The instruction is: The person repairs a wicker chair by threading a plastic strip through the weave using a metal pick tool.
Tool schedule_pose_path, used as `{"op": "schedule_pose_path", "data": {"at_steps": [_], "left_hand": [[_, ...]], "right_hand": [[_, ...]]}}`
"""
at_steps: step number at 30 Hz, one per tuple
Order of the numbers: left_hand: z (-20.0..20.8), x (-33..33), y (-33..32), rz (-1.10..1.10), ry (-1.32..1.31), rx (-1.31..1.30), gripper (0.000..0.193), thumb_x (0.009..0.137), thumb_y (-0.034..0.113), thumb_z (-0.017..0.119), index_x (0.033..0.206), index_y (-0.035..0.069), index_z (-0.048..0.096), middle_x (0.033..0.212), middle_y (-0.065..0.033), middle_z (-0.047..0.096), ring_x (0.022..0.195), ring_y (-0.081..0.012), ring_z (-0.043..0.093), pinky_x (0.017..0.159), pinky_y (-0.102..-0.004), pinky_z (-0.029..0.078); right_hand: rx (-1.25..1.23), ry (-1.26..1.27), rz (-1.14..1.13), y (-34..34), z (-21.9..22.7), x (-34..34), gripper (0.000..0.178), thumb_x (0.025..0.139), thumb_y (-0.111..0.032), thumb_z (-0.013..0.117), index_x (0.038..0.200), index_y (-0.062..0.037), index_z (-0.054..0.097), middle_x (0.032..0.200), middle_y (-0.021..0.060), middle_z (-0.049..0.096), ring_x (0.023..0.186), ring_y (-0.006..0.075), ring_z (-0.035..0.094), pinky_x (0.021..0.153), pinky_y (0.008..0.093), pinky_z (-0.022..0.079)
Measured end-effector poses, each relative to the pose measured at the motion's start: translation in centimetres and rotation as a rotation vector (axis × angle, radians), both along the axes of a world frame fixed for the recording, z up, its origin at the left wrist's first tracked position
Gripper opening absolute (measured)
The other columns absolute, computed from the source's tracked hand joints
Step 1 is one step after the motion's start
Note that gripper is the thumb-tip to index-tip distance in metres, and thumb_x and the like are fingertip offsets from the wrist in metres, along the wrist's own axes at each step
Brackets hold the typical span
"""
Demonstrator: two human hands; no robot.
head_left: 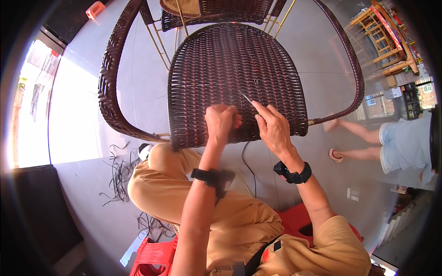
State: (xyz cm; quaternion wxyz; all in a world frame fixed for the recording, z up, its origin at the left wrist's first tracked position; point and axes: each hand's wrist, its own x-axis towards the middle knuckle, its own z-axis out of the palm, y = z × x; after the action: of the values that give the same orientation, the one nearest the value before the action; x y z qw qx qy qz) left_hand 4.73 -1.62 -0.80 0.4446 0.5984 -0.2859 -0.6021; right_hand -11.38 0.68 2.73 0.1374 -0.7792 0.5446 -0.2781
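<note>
In front of me stands a chair with a woven seat (230,69) of dark brown strands with reddish ones among them. My right hand (275,129) is closed around a thin, pointed metal tool (245,96), whose tip points up and left over the weave. I cannot tell whether that tip touches the seat. My left hand (221,120) is curled into a fist above the near part of the seat, just left of the tool. What its fingers hold, if anything, is hidden. A dark strand (245,162) hangs from the seat's near edge toward the floor.
Wrapped armrests (107,87) curve around the seat. Loose dark strands (120,177) lie on the floor at left. Another person (398,145) is at right, near a wooden frame (386,43). A red stool (154,253) is beside me; another stool (95,10) stands far left.
</note>
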Motion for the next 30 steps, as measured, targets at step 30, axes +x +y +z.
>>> {"op": "schedule_pose_path", "data": {"at_steps": [30], "left_hand": [[0.3, -1.7, 1.1, 0.141, -0.204, -0.109, 0.015, 0.087, 0.010, 0.063, 0.091, -0.005, 0.064, 0.064, -0.0079, 0.063, 0.047, -0.0107, 0.058, 0.042, -0.0227, 0.048]], "right_hand": [[-0.205, 0.008, 0.040, -0.1, -5.1, 1.0, 0.044, 0.079, 0.004, 0.058, 0.122, -0.0035, 0.057, 0.082, 0.0113, 0.056, 0.061, 0.0283, 0.061, 0.051, 0.0354, 0.051]]}}
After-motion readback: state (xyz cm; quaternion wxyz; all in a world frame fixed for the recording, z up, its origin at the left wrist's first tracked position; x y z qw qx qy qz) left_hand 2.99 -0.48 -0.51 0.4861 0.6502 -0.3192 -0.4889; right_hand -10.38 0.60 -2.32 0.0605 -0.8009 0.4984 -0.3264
